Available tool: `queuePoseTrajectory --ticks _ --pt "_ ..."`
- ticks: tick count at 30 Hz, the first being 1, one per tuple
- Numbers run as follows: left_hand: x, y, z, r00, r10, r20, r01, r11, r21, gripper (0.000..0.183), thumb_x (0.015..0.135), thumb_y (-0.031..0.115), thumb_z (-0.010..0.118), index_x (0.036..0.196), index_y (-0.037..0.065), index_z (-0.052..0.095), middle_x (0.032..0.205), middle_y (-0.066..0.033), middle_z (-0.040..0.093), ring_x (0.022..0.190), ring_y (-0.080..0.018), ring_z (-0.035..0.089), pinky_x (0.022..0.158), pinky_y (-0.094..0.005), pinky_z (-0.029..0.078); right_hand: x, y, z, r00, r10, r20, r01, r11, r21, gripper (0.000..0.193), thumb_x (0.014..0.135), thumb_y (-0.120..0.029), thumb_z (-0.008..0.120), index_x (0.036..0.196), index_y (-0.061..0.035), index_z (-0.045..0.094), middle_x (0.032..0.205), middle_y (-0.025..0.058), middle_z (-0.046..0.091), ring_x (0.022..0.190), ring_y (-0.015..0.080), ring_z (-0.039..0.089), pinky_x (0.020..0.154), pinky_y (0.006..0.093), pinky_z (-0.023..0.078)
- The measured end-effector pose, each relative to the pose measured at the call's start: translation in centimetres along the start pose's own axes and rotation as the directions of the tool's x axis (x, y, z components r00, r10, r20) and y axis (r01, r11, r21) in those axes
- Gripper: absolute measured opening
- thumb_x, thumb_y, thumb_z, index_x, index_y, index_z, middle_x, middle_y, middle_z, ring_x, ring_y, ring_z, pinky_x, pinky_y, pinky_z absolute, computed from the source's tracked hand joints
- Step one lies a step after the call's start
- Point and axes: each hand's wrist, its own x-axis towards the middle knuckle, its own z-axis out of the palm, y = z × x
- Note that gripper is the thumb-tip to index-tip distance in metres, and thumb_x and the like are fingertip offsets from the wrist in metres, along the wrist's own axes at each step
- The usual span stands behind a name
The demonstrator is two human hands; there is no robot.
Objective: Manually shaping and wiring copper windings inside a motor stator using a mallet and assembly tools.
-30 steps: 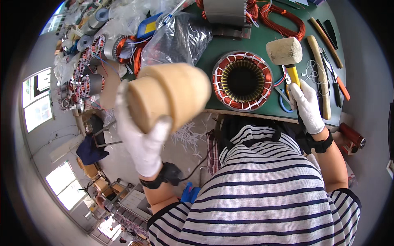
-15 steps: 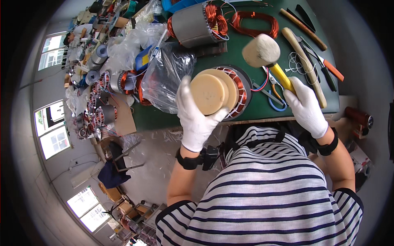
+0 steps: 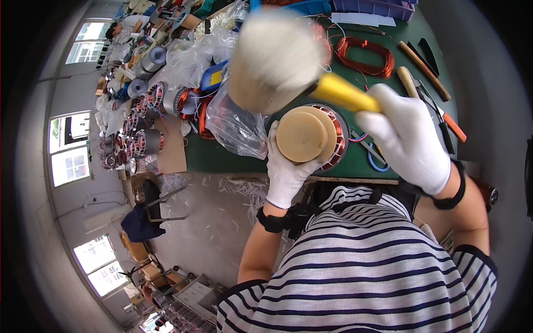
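My left hand [image 3: 287, 178], in a white glove, wraps its fingers and thumb around a round, stepped beige block [image 3: 300, 136]. That block sits on a motor stator [image 3: 336, 132] with copper windings and white lacing, its lower part hidden. My right hand [image 3: 413, 141], gloved too, is closed around the yellow handle of a mallet [image 3: 277, 64]. Blurred by motion, the large pale mallet head is held in the air, above and beyond the block and apart from it. A clear plastic bag [image 3: 236, 130] lies just left of the block.
On the green bench [image 3: 211, 165] lie a copper wire coil [image 3: 366, 69], blue-handled scissors [image 3: 379, 165], a wooden stick [image 3: 425, 71] and an orange-handled tool [image 3: 455, 129]. Several wound stators [image 3: 145, 142] stand at left. Blue bins [image 3: 311, 6] line the back. A person [image 3: 129, 29] is far left.
The mallet has swung leftward and upward, and its head now looks much larger. My left hand stays on the beige block. The whole view has shifted slightly.
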Motion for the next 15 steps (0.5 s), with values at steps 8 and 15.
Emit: queuePoseTrajectory --ticks 8,15 --pt "0.6 1.4 -0.7 0.971 0.227 -0.071 -0.206 0.952 0.225 0.115 0.052 0.050 0.086 0.139 -0.002 0.031 0.135 -0.0260 0.040 0.125 -0.0438 0.042 0.104 -0.0511 0.035 -8.7 11.8 2.5 0.954 0.299 -0.025 -0.300 0.950 -0.086 0.030 0.096 -0.030 0.052 0.088 -0.0012 0.053 0.055 0.0063 0.049 0.047 0.0181 0.054 0.046 0.0337 0.041" --pt "2.4 3.2 -0.7 0.933 0.358 0.028 -0.350 0.890 0.292 0.094 0.051 0.024 0.087 0.131 0.002 0.045 0.118 -0.0180 0.048 0.109 -0.0358 0.050 0.094 -0.0456 0.044 -9.6 11.2 4.7 0.611 0.791 -0.027 -0.598 0.483 0.640 0.039 0.098 -0.041 0.046 0.083 -0.0065 0.053 0.056 0.0010 0.049 0.041 0.0094 0.045 0.040 0.0265 0.036"
